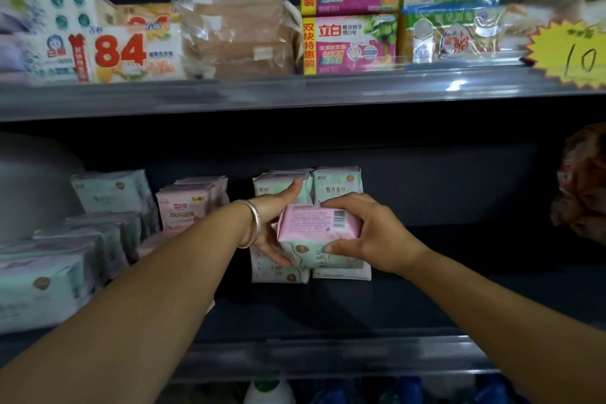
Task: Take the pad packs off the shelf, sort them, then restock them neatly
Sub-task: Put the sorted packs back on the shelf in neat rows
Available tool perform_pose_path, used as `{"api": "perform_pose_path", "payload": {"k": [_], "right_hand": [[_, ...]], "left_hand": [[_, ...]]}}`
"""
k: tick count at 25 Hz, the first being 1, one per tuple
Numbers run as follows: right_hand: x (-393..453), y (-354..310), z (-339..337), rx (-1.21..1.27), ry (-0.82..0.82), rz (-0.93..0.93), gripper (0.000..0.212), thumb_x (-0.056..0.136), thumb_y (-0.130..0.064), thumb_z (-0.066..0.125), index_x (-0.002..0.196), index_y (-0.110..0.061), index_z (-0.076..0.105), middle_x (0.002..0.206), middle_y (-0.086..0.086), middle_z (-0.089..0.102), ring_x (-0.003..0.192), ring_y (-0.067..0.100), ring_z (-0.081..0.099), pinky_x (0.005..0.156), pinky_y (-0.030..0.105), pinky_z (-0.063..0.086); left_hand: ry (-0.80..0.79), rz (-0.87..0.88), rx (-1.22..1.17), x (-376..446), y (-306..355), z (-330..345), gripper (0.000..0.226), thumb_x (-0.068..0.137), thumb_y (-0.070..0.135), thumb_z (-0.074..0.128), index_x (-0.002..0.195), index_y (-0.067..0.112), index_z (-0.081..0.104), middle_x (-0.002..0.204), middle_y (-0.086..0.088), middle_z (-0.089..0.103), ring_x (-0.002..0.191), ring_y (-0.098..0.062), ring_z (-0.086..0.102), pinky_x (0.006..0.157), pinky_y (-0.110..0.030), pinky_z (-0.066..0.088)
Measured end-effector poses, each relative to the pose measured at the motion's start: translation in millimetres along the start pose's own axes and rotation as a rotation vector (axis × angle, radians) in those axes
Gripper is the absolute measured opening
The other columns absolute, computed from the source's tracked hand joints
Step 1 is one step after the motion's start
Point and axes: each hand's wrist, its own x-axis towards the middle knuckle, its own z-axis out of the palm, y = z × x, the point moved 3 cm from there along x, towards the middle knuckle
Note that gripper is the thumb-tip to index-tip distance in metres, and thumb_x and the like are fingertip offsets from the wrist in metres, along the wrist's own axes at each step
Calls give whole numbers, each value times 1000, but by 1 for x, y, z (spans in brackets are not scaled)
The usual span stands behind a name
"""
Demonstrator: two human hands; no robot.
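Pad pack (319, 234) gripped by left hand (273, 223) and right hand (364, 233) above shelf (426, 305)

hands (328, 229): 2 | bracelet (253, 223): 1 | pink-green soap boxes (351, 11): 2 | pad packs (337, 185): roughly 12, blurred

dark shop shelving (295, 315) | grey shelf edge (262, 98) | dim light, glare on rail
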Motion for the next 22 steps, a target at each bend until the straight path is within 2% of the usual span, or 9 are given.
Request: {"api": "perform_pose_path", "payload": {"k": [3,6,8,9,11,13,16,18,22], "right_hand": [[-6,-12,2,-215,36,-135,64,67,-21,83,125,-28,58,100,-31,44,111,3,35,107,28,28],[-6,-14,3,-253,43,-157,76,66,-26,84,131,-38,48,123,-24,42,123,6,27,112,40,25],[-4,-4,3,-38,28,15,96,61,-39,84,139,-48,29,148,-15,26,135,12,25,112,47,32],[-5,2,3,177,25,153,102,60,-48,81,143,-46,22,152,-9,24,135,16,34,105,47,42],[-7,16,7,643,-11,454,96,69,-55,71,147,-34,20,140,7,48,116,26,57,84,47,56],[-7,30,9,906,-18,602,71,80,-37,70,139,-16,38,121,12,63,102,31,66,73,46,58],[-1,46,9,932,15,568,49,79,-15,72,125,-9,55,114,11,68,103,30,66,84,46,56],[1,53,9,917,12,563,53,74,-9,74,124,-7,55,114,11,69,105,30,66,87,46,55],[0,59,9,877,57,564,59,72,0,73,125,-7,50,112,9,69,99,27,68,76,40,59]], "left_hand": [[-52,11,-23,-7,-2,0,60,77,57,61,113,10,63,105,-16,69,93,-37,67,77,-56,55],[13,117,21,-12,0,1,40,84,32,65,116,8,61,93,-9,71,86,-28,68,75,-46,57],[106,274,-55,-11,3,3,38,83,21,67,119,12,59,96,-7,69,86,-24,66,70,-41,56],[142,352,-139,-11,4,4,42,81,14,69,121,15,57,102,-4,67,84,-22,65,70,-40,56],[148,472,-265,-10,4,6,57,80,1,67,130,23,52,116,5,54,85,-18,64,71,-38,56],[73,543,-307,-8,3,9,71,80,-9,61,136,30,44,113,8,52,91,-21,65,70,-37,57],[-40,576,-351,-3,4,15,86,79,-20,52,142,35,33,105,5,57,95,-22,65,69,-38,59],[-66,570,-364,1,3,19,89,78,-27,43,144,31,30,107,3,55,95,-20,61,73,-39,58],[-38,528,-394,15,-4,19,86,77,-29,36,144,24,31,125,-7,49,102,-23,56,78,-40,53]]}}
